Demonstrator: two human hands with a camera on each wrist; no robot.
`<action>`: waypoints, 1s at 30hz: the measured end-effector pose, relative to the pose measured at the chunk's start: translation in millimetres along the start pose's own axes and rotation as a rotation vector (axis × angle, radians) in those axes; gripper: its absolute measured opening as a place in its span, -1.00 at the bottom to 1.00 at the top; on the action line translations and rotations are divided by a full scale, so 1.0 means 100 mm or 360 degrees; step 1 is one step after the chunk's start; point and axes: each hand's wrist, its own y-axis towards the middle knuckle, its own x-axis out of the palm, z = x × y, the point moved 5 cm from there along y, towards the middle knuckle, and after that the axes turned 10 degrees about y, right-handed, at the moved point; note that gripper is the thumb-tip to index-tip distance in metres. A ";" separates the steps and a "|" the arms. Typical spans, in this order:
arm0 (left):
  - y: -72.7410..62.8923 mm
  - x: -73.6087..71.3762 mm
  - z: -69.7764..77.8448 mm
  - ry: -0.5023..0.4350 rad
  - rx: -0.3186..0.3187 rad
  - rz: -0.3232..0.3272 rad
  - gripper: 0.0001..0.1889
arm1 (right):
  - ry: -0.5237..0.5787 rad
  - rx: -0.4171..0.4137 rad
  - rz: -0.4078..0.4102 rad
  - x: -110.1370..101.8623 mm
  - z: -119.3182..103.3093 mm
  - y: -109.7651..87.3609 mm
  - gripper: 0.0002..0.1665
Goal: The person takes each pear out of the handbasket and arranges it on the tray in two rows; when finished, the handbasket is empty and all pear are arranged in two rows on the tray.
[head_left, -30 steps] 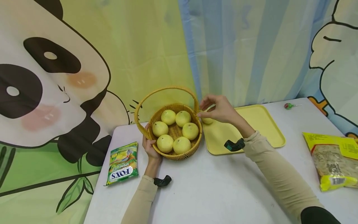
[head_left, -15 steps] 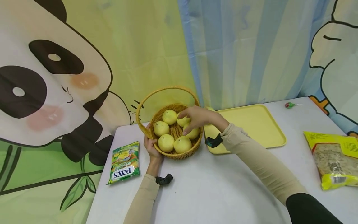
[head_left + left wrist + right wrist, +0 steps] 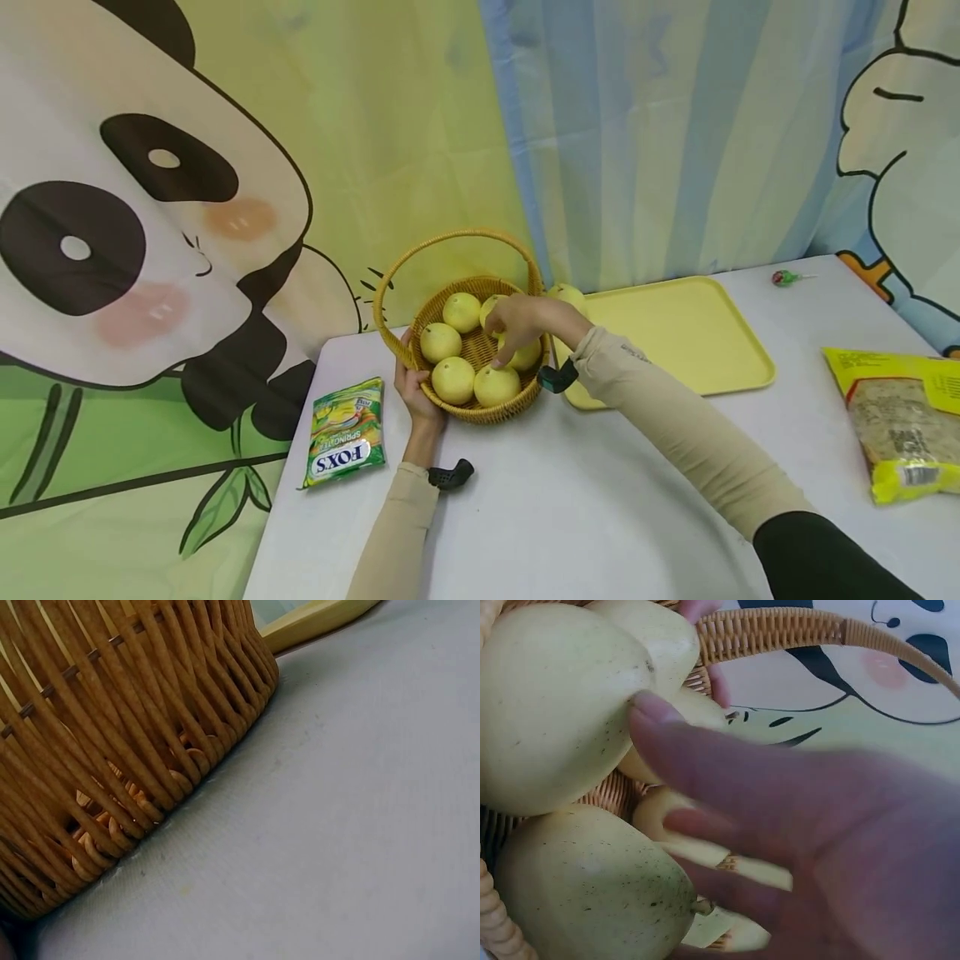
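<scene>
A wicker basket (image 3: 517, 410) with an arched handle holds several pale yellow pears (image 3: 453, 381). At its left side my left hand (image 3: 418, 400) grips the rim near the handle's base; in the left wrist view the basket's woven wall (image 3: 135, 727) fills the upper left. My right hand (image 3: 521, 323) reaches over the right rim among the pears. Up close in the right wrist view, its thumb (image 3: 660, 739) is at an upper pear (image 3: 555, 712), and the spread fingers extend beside a lower pear (image 3: 592, 885). Another pear (image 3: 567, 296) sits by the tray's back left corner.
A yellow tray (image 3: 675, 333) lies right of the basket. A green FOX'S packet (image 3: 347, 432) is at the left, a yellow bag (image 3: 896, 425) at the right, and a lollipop (image 3: 786, 277) near the back edge. A printed curtain (image 3: 637, 150) hangs behind the table.
My right hand has moved left from the pear by the tray to over the basket, uncovering that pear. The left hand keeps its hold on the basket. The head view has shifted slightly.
</scene>
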 end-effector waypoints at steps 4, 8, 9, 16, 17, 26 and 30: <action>-0.01 0.00 -0.01 0.0003 -0.0007 0.0010 -0.10 | 0.0071 0.0012 -0.0087 0.05 0.09 0.03 -0.10; -0.02 -0.01 -0.01 0.0004 -0.0006 0.0013 -0.09 | 0.0043 0.0074 -0.0078 0.11 0.14 0.08 0.00; -0.03 -0.01 0.00 0.0007 -0.0003 0.0012 -0.09 | 0.0021 0.0087 -0.0067 0.13 0.14 0.09 0.00; -0.02 0.01 0.01 0.0040 0.0027 -0.0004 -0.10 | -0.0188 -0.0058 0.0179 0.26 0.09 0.10 -0.14; -0.02 0.01 0.01 0.0036 0.0024 -0.0007 -0.10 | -0.0172 -0.0086 0.0230 0.26 0.10 0.10 -0.15; -0.03 0.01 0.00 0.0022 0.0024 0.0003 -0.10 | -0.0149 -0.0354 0.0526 0.28 0.18 -0.01 -0.28; -0.02 0.00 0.00 0.0008 0.0027 0.0021 -0.10 | -0.0175 -0.0433 0.0606 0.26 0.20 -0.04 -0.31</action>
